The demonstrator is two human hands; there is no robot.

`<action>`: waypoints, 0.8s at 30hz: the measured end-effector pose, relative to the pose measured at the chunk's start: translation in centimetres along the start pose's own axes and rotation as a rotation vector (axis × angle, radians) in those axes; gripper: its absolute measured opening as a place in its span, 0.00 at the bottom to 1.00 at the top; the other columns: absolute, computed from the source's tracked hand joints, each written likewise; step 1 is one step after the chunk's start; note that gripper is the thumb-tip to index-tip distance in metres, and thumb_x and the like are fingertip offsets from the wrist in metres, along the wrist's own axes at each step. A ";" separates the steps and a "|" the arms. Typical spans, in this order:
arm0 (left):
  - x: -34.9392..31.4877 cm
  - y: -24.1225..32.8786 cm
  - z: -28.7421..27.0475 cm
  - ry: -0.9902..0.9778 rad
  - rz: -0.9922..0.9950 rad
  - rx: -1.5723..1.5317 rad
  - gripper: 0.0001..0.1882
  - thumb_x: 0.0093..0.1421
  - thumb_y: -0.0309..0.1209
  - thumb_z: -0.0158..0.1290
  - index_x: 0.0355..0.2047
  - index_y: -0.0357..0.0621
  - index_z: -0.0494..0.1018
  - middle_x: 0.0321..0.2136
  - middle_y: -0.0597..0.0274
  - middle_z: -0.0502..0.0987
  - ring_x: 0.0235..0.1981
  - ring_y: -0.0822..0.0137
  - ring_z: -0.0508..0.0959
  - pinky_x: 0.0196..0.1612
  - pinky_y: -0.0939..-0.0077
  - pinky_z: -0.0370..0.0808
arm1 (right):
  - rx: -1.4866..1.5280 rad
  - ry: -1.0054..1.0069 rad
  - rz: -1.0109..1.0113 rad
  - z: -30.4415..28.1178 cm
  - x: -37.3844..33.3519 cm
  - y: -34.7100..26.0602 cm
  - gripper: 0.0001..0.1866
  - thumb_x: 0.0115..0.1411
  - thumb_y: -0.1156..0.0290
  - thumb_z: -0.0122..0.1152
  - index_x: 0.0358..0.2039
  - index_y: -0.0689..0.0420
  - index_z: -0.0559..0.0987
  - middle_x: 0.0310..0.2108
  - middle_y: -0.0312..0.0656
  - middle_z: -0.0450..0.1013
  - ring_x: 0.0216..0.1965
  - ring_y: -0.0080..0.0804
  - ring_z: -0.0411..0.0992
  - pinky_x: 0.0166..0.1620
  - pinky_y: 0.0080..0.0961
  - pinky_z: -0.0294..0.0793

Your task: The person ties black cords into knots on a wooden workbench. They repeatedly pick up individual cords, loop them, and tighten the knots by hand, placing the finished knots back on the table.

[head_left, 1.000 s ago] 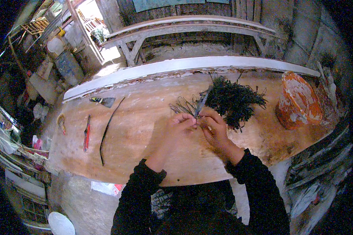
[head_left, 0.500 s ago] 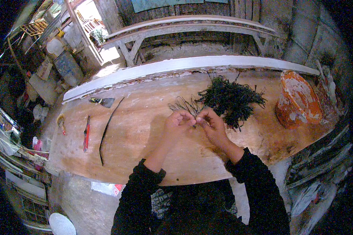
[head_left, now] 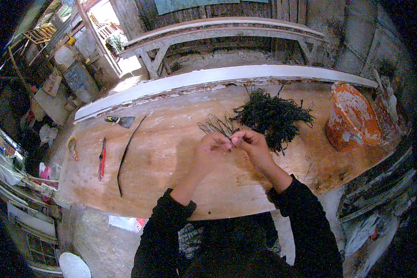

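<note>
Over the middle of the wooden table (head_left: pixel 171 162), my left hand (head_left: pixel 213 147) and my right hand (head_left: pixel 251 143) meet with thumbs and fingertips pinched together. What sits between the fingertips is too small to make out; it may be a thin strand. Just beyond them lie thin looped strands (head_left: pixel 217 124), dark and wiry, partly hidden by my fingers. A bushy heap of knotted black strands (head_left: pixel 271 118) rests beside my right hand, on its far right.
At the left lie a scraper (head_left: pixel 120 121), a long black strip (head_left: pixel 127 153), a red-handled cutter (head_left: pixel 102 160) and a brush (head_left: pixel 72 147). An orange plaster-smeared bucket (head_left: pixel 352 118) stands at the right. A long white board (head_left: pixel 227 74) runs along the far edge.
Both hands stay at nearly the same spot, with only slight finger motion. The left fingers have curled a little more towards the right hand. Tools and heap have not moved.
</note>
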State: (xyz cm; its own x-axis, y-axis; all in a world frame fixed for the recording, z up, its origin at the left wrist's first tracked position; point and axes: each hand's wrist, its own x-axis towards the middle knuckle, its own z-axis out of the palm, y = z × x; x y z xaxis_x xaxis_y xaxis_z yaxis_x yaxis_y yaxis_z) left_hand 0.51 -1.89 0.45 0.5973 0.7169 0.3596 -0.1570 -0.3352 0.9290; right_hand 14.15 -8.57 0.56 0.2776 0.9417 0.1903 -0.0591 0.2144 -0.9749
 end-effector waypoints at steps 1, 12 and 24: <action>0.1 0.0 0.0 0.022 -0.017 -0.071 0.06 0.45 0.21 0.52 0.25 0.42 0.67 0.23 0.68 0.70 0.26 0.77 0.70 0.26 0.85 0.68 | -0.088 0.007 -0.028 -0.1 0.0 -0.1 0.05 0.48 0.73 0.55 0.27 0.60 0.73 0.26 0.35 0.69 0.28 0.20 0.66 0.34 0.15 0.65; 0.1 1.0 0.1 0.046 0.360 0.675 0.08 0.47 0.24 0.52 0.29 0.42 0.67 0.24 0.65 0.71 0.27 0.74 0.71 0.26 0.81 0.70 | -0.523 -0.010 -0.332 0.1 0.0 0.2 0.04 0.47 0.76 0.54 0.23 0.60 0.69 0.24 0.36 0.66 0.29 0.23 0.64 0.33 0.18 0.63; 0.6 -0.5 0.3 -0.026 -0.048 -0.187 0.03 0.50 0.24 0.48 0.26 0.39 0.66 0.22 0.66 0.68 0.25 0.76 0.70 0.26 0.84 0.71 | 0.201 -0.150 0.015 0.0 -0.1 1.2 0.03 0.50 0.75 0.49 0.27 0.57 0.66 0.25 0.33 0.64 0.30 0.22 0.63 0.35 0.17 0.63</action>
State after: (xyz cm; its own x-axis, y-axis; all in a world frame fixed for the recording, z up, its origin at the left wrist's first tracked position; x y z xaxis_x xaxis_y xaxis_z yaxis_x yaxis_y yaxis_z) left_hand 1.16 -1.44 0.22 0.6272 0.7128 0.3140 -0.2694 -0.1797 0.9461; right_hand 14.00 -8.41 -0.63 0.1306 0.9699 0.2055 -0.2554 0.2332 -0.9383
